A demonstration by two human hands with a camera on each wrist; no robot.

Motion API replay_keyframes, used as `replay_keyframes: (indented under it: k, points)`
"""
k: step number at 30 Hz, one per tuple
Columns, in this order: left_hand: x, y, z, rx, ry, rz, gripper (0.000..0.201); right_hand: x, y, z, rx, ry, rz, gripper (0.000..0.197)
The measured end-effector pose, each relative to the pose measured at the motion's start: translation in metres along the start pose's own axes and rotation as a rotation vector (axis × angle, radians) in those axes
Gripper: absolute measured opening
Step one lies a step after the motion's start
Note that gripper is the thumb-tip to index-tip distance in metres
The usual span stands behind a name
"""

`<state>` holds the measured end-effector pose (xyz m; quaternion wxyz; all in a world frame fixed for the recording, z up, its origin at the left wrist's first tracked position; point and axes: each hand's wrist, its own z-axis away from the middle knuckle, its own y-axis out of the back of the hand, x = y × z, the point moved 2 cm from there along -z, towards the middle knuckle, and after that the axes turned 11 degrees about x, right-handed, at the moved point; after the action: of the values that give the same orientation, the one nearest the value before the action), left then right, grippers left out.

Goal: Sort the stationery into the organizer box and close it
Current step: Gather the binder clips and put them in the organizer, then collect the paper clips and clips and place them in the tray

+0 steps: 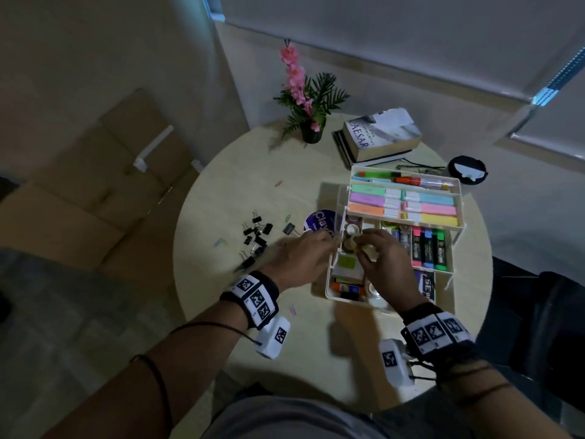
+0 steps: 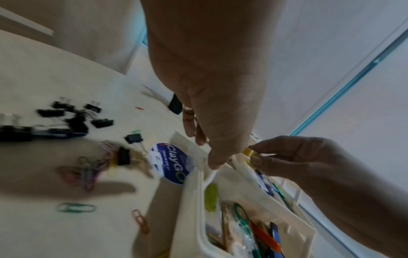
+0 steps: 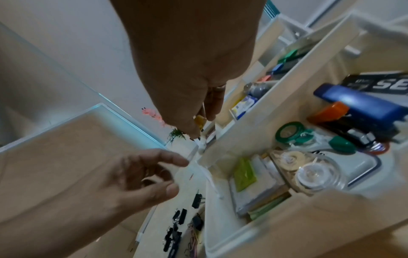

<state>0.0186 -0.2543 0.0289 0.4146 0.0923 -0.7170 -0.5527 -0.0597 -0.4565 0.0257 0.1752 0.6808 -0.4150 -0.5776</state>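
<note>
**Camera Placement: 3 Views**

The head view looks forward and down from above the round table (image 1: 285, 359), taking in the whole organizer box (image 1: 335, 289). The left wrist view looks along the left hand (image 2: 212, 97), close above the box's left edge. The right wrist view looks along the right hand (image 3: 189, 69), close over the open compartments. All 3 views share the box and both hands.

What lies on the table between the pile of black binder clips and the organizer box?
In the head view: one binder clip and a round blue sticker.
</note>
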Motion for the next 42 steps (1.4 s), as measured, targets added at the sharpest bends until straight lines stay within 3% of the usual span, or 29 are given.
replay_keyframes:
  k: [5,13,19,23,26,29,32,35,42]
  points:
    - [-0.055,0.005,0.055,-0.011,0.138,0.053,0.030,-0.001,-0.023,-0.011,-0.055,-0.039,0.058,0.013]
    - [-0.138,0.013,0.133,0.044,0.403,0.151,0.022,-0.005,-0.025,-0.010,-0.003,-0.091,0.005,0.007]
    - [-0.179,0.021,0.160,0.121,0.502,0.181,0.021,-0.007,-0.036,-0.007,-0.012,0.015,0.144,0.010]
    - [-0.198,0.025,0.165,0.139,0.544,0.146,0.019,-0.042,-0.045,0.001,0.038,0.119,0.211,0.022]
    - [-0.215,0.025,0.167,0.098,0.571,0.135,0.019,-0.078,-0.066,0.007,-0.052,0.165,0.164,0.028]
    - [-0.231,0.025,0.168,0.069,0.593,0.137,0.021,-0.101,-0.106,0.011,-0.234,0.170,0.076,0.026]
    - [-0.243,0.026,0.166,0.018,0.598,0.147,0.026,-0.108,-0.156,0.014,-0.427,0.171,0.124,0.027]
    - [-0.253,0.025,0.167,-0.058,0.604,0.191,0.030,-0.116,-0.197,0.018,-0.571,0.139,0.189,0.040]
    - [-0.267,0.018,0.168,-0.110,0.601,0.275,0.026,-0.126,-0.246,0.004,-0.514,0.117,0.357,0.069]
